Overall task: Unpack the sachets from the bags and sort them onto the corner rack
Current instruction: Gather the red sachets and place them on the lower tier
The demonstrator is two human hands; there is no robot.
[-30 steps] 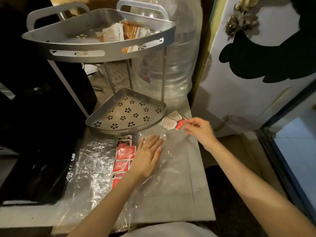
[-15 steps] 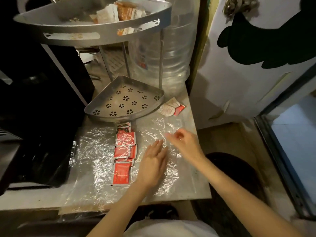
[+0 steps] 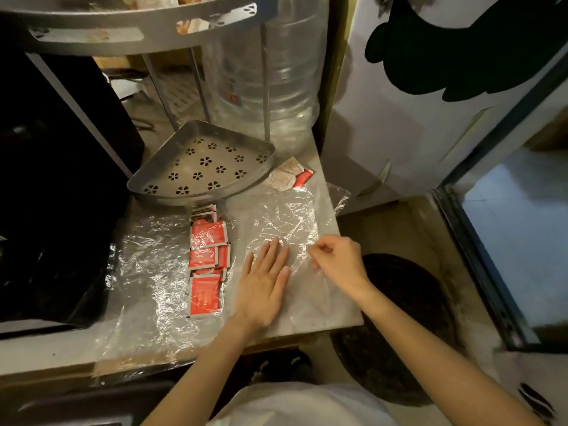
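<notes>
Left hand [image 3: 264, 287] lies flat, fingers straight, on the bag [image 3: 276, 222]. Right hand [image 3: 335, 259] pinches the bag's film beside red sachets [image 3: 207, 259].

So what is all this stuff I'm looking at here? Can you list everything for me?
red sachets: several, red, in a row inside the clear bag
clear plastic bag: one, transparent, spread flat on the counter
loose sachets: about three, white and red, beside the lower shelf
lower shelf: one, silver, perforated, holds nothing
upper shelf: one, silver, holds orange and white sachets
water jug: one, clear, behind the rack
counter: one, pale grey
left hand: flat on the bag
right hand: pinching the plastic
</notes>
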